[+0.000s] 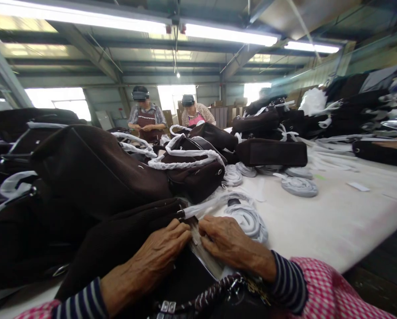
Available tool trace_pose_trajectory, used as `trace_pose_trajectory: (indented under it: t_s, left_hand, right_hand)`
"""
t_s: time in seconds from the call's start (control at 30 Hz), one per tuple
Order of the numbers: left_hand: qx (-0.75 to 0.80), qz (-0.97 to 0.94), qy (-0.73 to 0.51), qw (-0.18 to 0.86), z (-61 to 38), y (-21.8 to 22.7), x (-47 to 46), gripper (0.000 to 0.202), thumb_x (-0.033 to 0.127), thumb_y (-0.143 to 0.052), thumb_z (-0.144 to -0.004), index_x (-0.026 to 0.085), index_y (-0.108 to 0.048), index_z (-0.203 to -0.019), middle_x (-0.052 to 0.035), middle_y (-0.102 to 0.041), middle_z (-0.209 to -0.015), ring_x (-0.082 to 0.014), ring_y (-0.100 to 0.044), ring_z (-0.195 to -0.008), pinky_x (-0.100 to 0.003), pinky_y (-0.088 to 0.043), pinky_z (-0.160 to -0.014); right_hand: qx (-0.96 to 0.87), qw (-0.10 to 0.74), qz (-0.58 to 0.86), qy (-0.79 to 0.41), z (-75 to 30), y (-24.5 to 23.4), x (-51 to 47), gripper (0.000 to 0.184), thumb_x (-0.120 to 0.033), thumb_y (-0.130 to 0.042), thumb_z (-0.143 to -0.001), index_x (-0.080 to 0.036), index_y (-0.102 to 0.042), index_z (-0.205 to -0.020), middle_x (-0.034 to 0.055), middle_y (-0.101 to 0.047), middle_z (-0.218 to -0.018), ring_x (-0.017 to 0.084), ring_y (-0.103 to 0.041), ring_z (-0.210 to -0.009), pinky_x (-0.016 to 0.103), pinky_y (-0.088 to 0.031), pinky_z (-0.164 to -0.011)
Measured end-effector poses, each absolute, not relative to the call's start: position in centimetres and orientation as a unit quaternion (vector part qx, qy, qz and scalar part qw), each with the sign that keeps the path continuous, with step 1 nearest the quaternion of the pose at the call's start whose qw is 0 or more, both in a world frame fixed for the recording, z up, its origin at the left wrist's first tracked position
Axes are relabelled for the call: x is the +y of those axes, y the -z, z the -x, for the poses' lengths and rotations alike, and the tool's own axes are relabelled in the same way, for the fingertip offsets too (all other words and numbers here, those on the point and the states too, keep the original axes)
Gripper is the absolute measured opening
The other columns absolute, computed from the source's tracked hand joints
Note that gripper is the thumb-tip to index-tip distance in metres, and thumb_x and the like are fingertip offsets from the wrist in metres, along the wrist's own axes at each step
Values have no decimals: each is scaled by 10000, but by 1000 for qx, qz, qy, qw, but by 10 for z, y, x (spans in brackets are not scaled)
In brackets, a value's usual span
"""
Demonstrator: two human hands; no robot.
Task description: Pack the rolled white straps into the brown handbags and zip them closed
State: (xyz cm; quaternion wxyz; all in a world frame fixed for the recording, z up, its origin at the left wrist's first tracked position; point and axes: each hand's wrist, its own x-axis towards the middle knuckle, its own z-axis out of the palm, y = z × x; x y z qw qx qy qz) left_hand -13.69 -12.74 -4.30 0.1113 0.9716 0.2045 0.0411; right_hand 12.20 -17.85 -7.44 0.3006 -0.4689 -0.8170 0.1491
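Observation:
A dark handbag (172,285) lies right in front of me with its top open along a silver zip (205,267). My left hand (167,246) is closed on the bag's far edge, left of the opening. My right hand (230,239) has its fingers curled in on the opposite side; the fingertips are partly hidden. Between the hands, clear plastic film (201,246) shows in the opening. A braided handle (215,294) and metal clasps (236,285) lie at the near side. Just beyond my right hand sits a coiled strap wrapped in white (250,223).
Large dark bags (99,173) pile up on the left, and one with a white-wrapped handle (188,159) lies ahead. More coils (300,185) rest on the white table (321,226). Stacked bags (271,153) stand farther back. Two people (148,117) work across the table.

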Motion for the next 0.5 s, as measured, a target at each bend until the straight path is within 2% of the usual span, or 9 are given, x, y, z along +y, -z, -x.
trace_pose_trajectory:
  t_s: [0.03, 0.1, 0.17, 0.27, 0.4, 0.5]
  left_hand:
    - [203, -973, -33, 104, 137, 43, -126, 595, 113, -490, -901, 224, -444, -1484, -110, -543, -1484, -299, -463, -1369, -455, -284, -1230]
    - [204, -974, -6, 94, 131, 37, -125, 543, 123, -474, -918, 196, -455, -1456, -124, -582, -1406, -284, -511, -1295, -463, -336, -1206]
    - [208, -974, 25, 81, 122, 27, -126, 478, 132, -446, -935, 179, -478, -1410, -122, -601, -1333, -266, -545, -1210, -455, -409, -1154]
    - [205, -975, 55, 64, 111, 16, -129, 442, 133, -423, -947, 186, -469, -1383, -105, -595, -1297, -251, -543, -1154, -452, -450, -1116]
    - [248, -962, 98, 54, 106, 10, -132, 374, 100, -448, -920, 182, -511, -1279, -98, -584, -1261, -262, -529, -1105, -441, -508, -1016]
    - [256, -959, 104, 59, 104, 8, -132, 380, 90, -453, -928, 202, -499, -1288, -86, -563, -1285, -258, -507, -1107, -428, -505, -994]
  right_hand:
    - [-824, 291, 464, -144, -118, 74, -177, 39, -212, -614, -877, -173, -612, -884, 38, -655, -880, 153, -533, -734, 284, -294, -642]
    - [-833, 260, 465, -147, -111, 73, -172, 120, -285, -627, -898, -167, -624, -915, 53, -673, -911, 163, -552, -753, 287, -299, -648]
    - [-839, 227, 472, -150, -107, 72, -168, 115, -264, -607, -897, -159, -636, -935, 59, -683, -896, 166, -555, -749, 291, -291, -644]
    - [-841, 194, 478, -166, -106, 68, -162, 116, -206, -574, -865, -151, -649, -935, 57, -675, -840, 161, -530, -711, 290, -274, -625]
    - [-833, 197, 458, -238, -113, 60, -158, 47, -204, -611, -784, -165, -625, -762, 3, -583, -677, 125, -444, -605, 271, -255, -577]
    - [-823, 204, 427, -316, -119, 56, -156, 90, -172, -639, -741, -170, -582, -671, -35, -496, -601, 103, -413, -566, 257, -256, -560]
